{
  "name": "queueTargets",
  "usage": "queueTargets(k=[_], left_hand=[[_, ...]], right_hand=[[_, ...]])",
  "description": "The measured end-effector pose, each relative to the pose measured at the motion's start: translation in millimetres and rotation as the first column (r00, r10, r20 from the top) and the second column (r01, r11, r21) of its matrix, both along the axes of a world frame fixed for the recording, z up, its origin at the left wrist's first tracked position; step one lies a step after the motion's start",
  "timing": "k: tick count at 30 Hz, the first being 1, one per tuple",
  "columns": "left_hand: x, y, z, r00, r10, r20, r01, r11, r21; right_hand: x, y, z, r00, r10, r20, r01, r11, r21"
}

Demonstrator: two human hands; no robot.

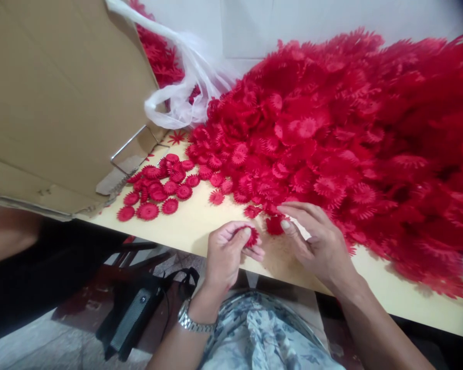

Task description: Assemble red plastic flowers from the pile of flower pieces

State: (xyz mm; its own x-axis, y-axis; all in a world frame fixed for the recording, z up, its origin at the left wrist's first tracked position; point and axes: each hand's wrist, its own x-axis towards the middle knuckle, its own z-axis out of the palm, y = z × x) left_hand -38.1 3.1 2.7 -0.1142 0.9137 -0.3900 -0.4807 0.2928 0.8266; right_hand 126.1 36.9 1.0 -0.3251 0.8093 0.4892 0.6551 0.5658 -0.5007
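Note:
My left hand [231, 246] is closed on a small red felt-like flower disc [251, 237] with a fringed edge, its thumb pressed on top. To its right, my right hand [320, 241] has its thumb and fingers apart, their tips by a red fringed piece [274, 225] at the near edge of a heap; I cannot tell whether they touch it. The big heap of red fringed discs [293, 128] spreads over the pale yellow table [189, 222]. Left of it lies a loose group of thicker red fringed discs [158, 191], which look like stacked layers.
A large cardboard box [61, 92] stands at the left table edge, with a metal wire loop [129, 144] beside it. A white plastic bag [173, 105] with red pieces sits behind. Below the table are a black bag [133, 313] and another person's arm [10, 231].

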Motion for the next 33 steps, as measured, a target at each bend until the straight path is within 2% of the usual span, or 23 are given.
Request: queueTargets(k=[5,9,12,17,21,27,29,31,33], left_hand=[[5,-4,0.4,0.996,-0.06,-0.067,0.059,0.998,-0.016],[9,-5,-4.0,0.982,-0.064,-0.178,0.074,0.996,0.047],[8,-6,-7.2,0.965,-0.028,-0.262,0.065,0.989,0.134],[3,-12,-5.2,0.903,-0.1,-0.417,0.185,0.968,0.17],[3,-17,-9.9,0.945,-0.118,-0.304,0.179,0.967,0.181],[9,-20,-20.0,0.991,0.004,-0.131,0.016,0.989,0.146],[9,-21,-16.8,0.996,0.007,-0.087,0.002,0.994,0.112],[8,-21,-11.2,0.999,0.014,-0.045,-0.01,0.997,0.078],[5,-20,-5.3,1.0,0.022,0.002,-0.022,0.998,0.057]], right_hand=[[-16,-15,13.2,0.985,0.112,-0.134,-0.126,0.987,-0.1],[-27,-20,20.3,0.969,0.181,-0.167,-0.207,0.966,-0.154],[-30,-20,19.4,0.981,0.165,-0.1,-0.18,0.97,-0.166],[-29,-22,11.9,0.996,0.084,-0.014,-0.085,0.984,-0.156],[-28,-22,8.7,0.991,0.081,-0.109,-0.102,0.975,-0.199],[-33,-23,6.2,0.938,-0.107,-0.329,-0.029,0.923,-0.383],[-30,-20,6.1,0.913,-0.155,-0.378,0.008,0.932,-0.362],[-24,-14,5.9,0.893,-0.231,-0.385,0.119,0.948,-0.295],[-15,-6,4.6,0.919,-0.271,-0.286,0.229,0.958,-0.173]])
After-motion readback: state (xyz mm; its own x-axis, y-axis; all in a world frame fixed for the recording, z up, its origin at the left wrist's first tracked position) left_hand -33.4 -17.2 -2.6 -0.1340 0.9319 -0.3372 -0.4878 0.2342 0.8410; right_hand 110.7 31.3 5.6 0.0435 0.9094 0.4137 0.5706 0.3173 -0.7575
